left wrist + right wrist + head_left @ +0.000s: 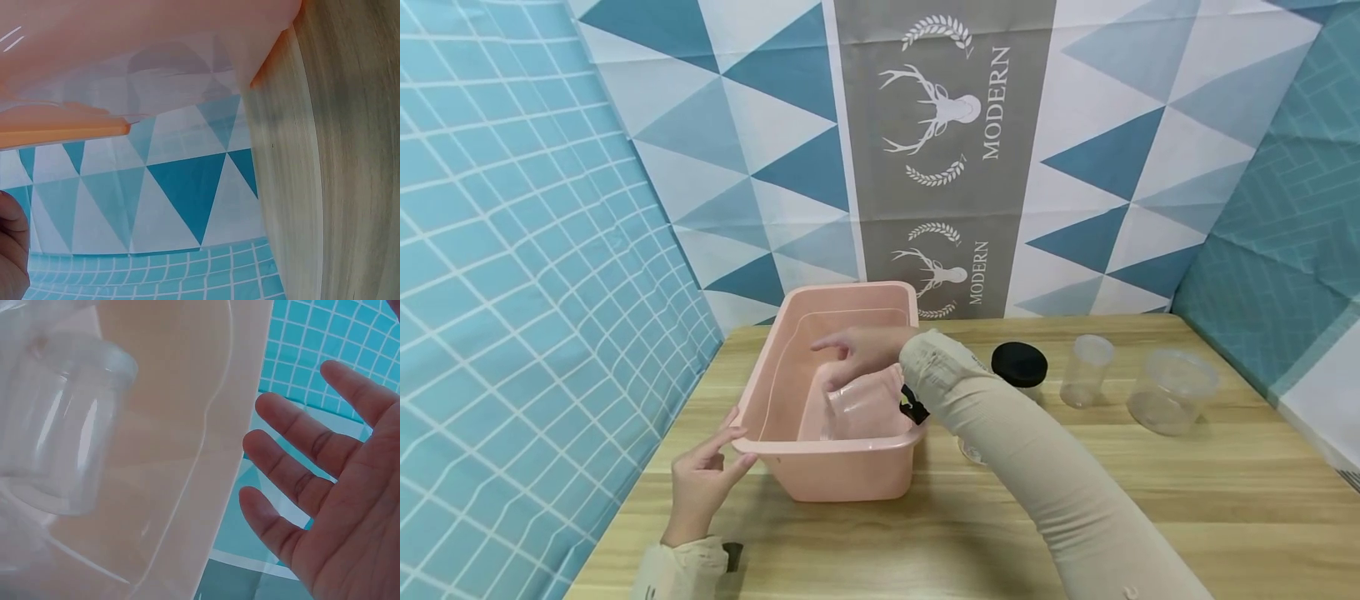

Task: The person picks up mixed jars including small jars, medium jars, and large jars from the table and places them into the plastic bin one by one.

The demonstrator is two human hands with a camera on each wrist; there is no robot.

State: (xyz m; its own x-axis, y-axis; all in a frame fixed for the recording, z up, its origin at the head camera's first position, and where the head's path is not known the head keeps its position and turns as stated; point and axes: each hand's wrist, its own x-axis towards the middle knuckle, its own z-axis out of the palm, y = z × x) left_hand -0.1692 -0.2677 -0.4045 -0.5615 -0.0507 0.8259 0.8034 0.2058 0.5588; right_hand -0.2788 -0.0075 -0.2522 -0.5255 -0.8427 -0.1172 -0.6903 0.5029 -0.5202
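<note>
A pink plastic basin stands on the wooden table, with clear plastic jars lying inside. One such jar shows plainly in the right wrist view. At the basin's near left corner my left hand grips the rim between thumb and fingers; in the left wrist view only part of that hand appears at the edge. My right hand is over the basin, above the jars. Its fingers are spread and slightly bent, holding nothing. My right forearm hides part of the basin's right side.
Right of the basin stand a black-lidded jar, a narrow clear jar and a wide clear jar. Another clear item is partly behind my right sleeve. A tiled-pattern cloth wall borders the table's left side.
</note>
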